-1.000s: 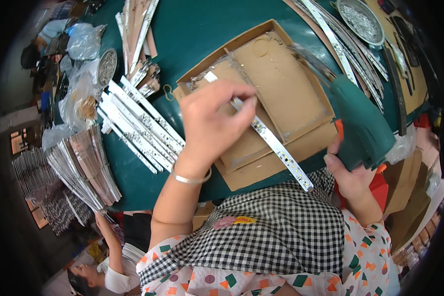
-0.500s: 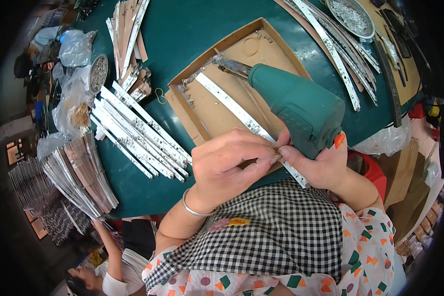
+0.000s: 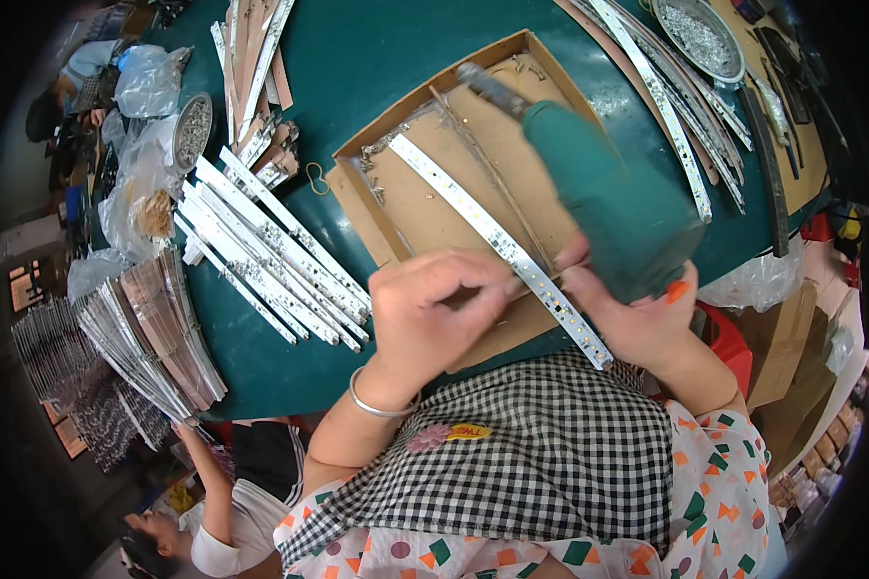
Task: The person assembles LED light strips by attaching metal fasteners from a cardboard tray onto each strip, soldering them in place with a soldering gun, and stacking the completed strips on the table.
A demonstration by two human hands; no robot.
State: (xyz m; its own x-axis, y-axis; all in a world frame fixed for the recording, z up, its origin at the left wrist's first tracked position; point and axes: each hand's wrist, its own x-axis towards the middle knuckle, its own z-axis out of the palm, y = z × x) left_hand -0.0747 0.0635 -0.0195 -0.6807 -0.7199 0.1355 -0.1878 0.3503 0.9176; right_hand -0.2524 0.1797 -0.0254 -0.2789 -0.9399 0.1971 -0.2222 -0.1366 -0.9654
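A long white LED strip board [image 3: 483, 224], dotted with small parts, lies slantwise over a shallow cardboard box [image 3: 410, 205]. My left hand [image 3: 434, 304] is at its left edge, thumb and forefinger pinched together; whatever lies between the fingertips is hidden. On the other side my right hand [image 3: 642, 323] holds a green power drill [image 3: 603, 193], its handle mostly hidden and its body smeared by motion. The drill's dark nose points up and left over the box, away from the board. My right thumb and forefinger are close to the board's edge.
More strip boards [image 3: 270, 261] lie piled on the green table [image 3: 357, 58] at left, others [image 3: 661, 106] at far right. Metal bowls of small parts [image 3: 193, 133] [image 3: 700, 39] stand at both sides. A person [image 3: 212, 521] reaches in at lower left.
My hands have drawn apart from where their fingertips met over the board, uncovering it. The drill has shifted right, and its nose has swung upward.
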